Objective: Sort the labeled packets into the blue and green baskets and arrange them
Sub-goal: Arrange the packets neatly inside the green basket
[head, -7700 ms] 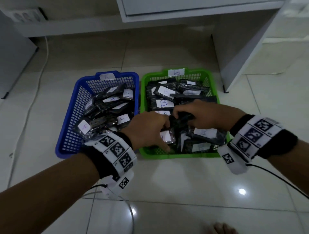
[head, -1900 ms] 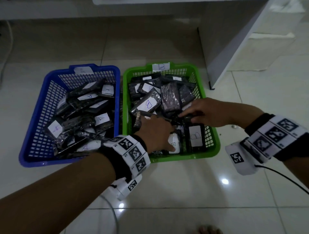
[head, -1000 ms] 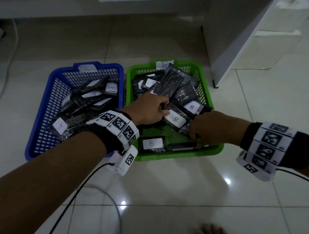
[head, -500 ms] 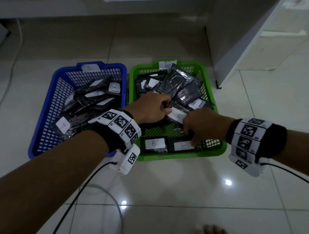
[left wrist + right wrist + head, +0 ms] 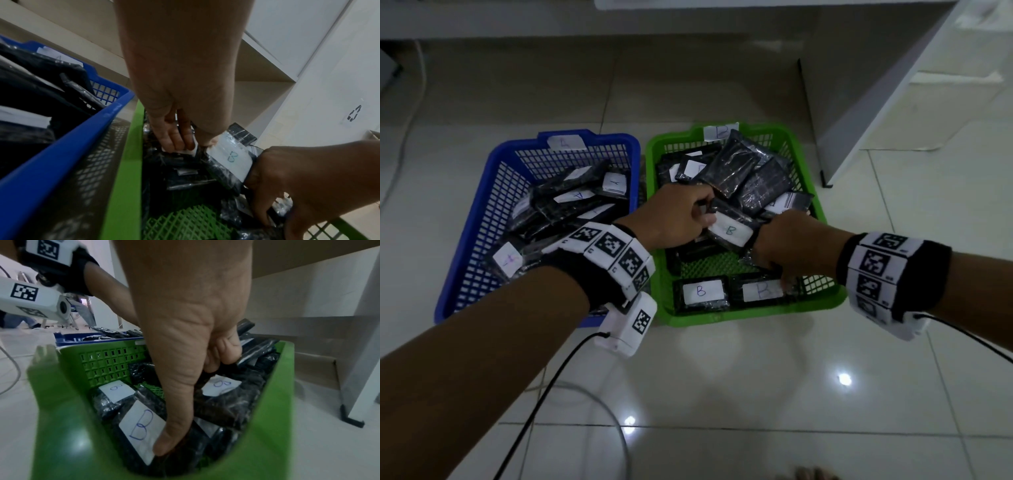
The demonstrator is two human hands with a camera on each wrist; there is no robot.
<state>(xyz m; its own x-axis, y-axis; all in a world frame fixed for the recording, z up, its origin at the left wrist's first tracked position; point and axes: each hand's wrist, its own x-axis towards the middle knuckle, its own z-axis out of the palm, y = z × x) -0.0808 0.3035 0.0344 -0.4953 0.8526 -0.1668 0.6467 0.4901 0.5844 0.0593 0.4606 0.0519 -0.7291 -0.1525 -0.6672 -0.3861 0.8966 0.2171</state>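
Where right hand (image 5: 787,246) digs, fingers hidden under B packets (image 5: 729,231).

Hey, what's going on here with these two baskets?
A person is arranging black packets in the green basket, marked B. The left hand holds back a heap of packets, while the right hand presses a B-labeled packet flat in a row along the near wall. The blue basket holds the A-labeled packets.
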